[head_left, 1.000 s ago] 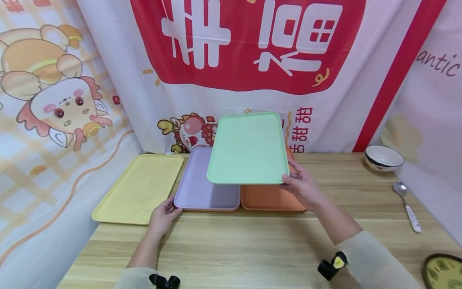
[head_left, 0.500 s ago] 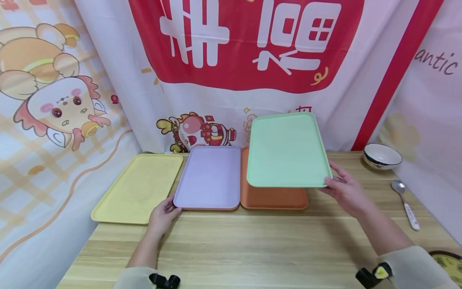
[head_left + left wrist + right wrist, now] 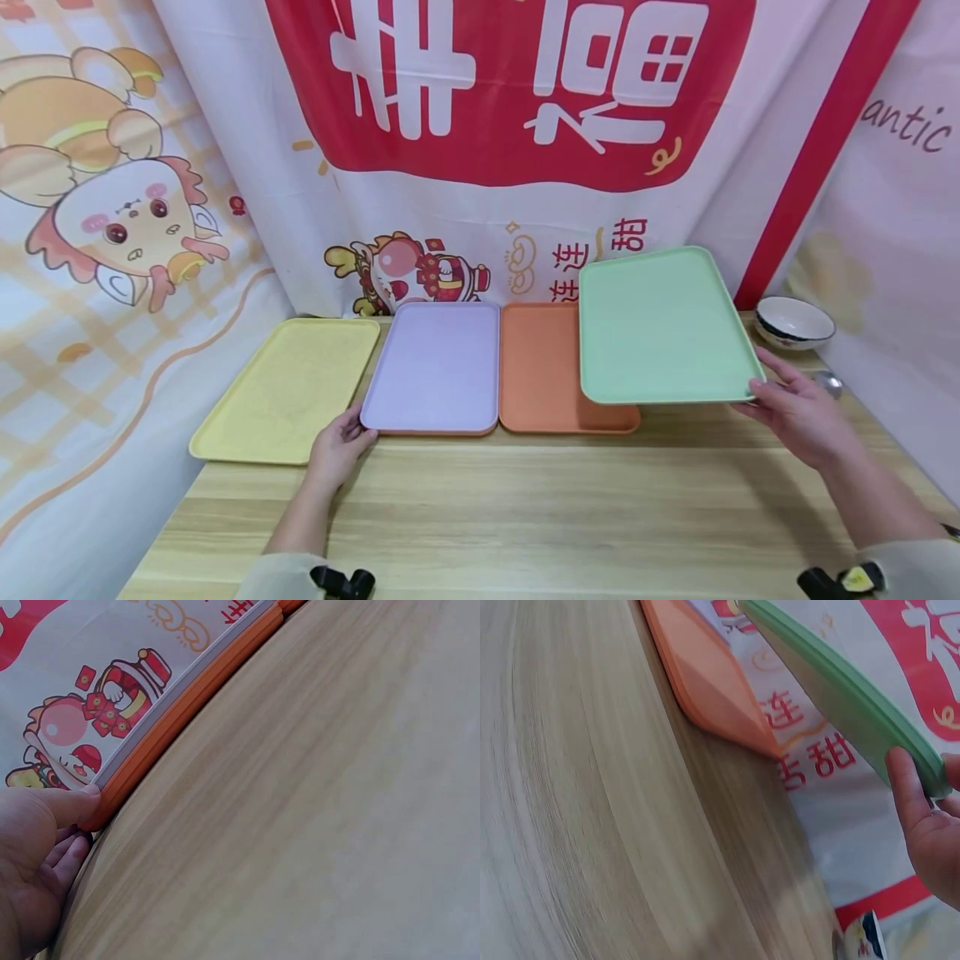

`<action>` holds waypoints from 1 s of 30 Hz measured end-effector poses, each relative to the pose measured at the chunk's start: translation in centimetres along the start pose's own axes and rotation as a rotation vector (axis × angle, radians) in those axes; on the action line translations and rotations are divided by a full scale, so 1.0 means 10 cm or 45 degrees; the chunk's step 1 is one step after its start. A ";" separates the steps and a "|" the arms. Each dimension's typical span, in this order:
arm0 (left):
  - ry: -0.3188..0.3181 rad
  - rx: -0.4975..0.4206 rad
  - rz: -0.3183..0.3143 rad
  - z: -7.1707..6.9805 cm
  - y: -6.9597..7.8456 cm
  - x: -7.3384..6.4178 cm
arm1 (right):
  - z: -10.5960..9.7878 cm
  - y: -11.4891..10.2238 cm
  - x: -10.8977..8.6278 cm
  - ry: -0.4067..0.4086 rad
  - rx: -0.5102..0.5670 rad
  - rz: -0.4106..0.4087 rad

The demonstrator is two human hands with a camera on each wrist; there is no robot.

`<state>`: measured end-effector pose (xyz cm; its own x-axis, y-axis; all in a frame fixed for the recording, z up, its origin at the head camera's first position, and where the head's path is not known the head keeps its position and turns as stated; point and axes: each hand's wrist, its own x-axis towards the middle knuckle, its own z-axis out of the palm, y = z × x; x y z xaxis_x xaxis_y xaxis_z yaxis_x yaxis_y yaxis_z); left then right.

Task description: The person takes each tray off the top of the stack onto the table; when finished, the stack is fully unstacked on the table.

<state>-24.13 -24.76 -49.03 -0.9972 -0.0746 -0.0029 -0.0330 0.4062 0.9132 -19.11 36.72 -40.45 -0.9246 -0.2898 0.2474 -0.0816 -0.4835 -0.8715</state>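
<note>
My right hand (image 3: pixel 804 418) holds a light green tray (image 3: pixel 663 333) by its near right corner, raised and tilted over the table's right part. It overlaps the right side of an orange tray (image 3: pixel 536 367) lying on the table. A purple tray (image 3: pixel 435 367) lies to the left of that one, stacked on another orange tray (image 3: pixel 161 731) whose edge shows below it in the left wrist view. At the stack's near left corner, my left hand (image 3: pixel 337 452) grips the edge, thumb on the upper rim and fingers lower down.
A yellow tray (image 3: pixel 288 392) lies at the table's left, close to the left hand. At the back right stands a white bowl (image 3: pixel 793 323), with a spoon (image 3: pixel 828 383) partly hidden behind the right hand. A printed cloth (image 3: pixel 675 217) hangs along the back.
My right hand has carried the green tray to the right, from over the purple and orange trays to past the orange tray's right side. The left hand stays at the purple tray's corner.
</note>
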 end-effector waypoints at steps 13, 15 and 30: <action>0.007 0.007 -0.003 -0.01 -0.01 0.01 | -0.59 -0.14 -0.25 -0.016 -0.067 0.022; 0.006 0.005 -0.005 -0.01 0.00 0.00 | -0.66 -0.15 -0.29 0.055 -0.115 0.043; 0.011 0.017 0.000 0.00 0.00 0.00 | -0.97 -0.17 -0.42 0.195 -0.147 0.150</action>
<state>-24.11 -24.79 -49.07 -0.9966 -0.0822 0.0005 -0.0341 0.4185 0.9076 -18.68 46.75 -44.16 -0.9752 -0.2058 0.0814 -0.0036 -0.3531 -0.9356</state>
